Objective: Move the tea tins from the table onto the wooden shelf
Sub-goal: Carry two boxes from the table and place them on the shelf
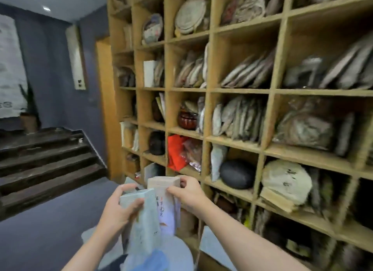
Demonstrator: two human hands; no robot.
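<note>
I hold two tall tea tins upright in front of me, side by side. My left hand (119,208) grips a pale blue-green tin (144,228) near its top. My right hand (187,192) grips a pinkish-white tin (163,202) with vertical writing on its front, fingers around its top edge. The wooden shelf (207,113) of square compartments rises just beyond the tins, to my right. The lower compartments nearest my hands are partly hidden by the tins and my arms.
The shelf compartments hold wrapped round tea cakes (191,14), a dark jar (187,119), a red bag (176,151) and a black oval stone (237,173). Dark stairs (44,157) climb at the left over a grey floor. The view is motion-blurred.
</note>
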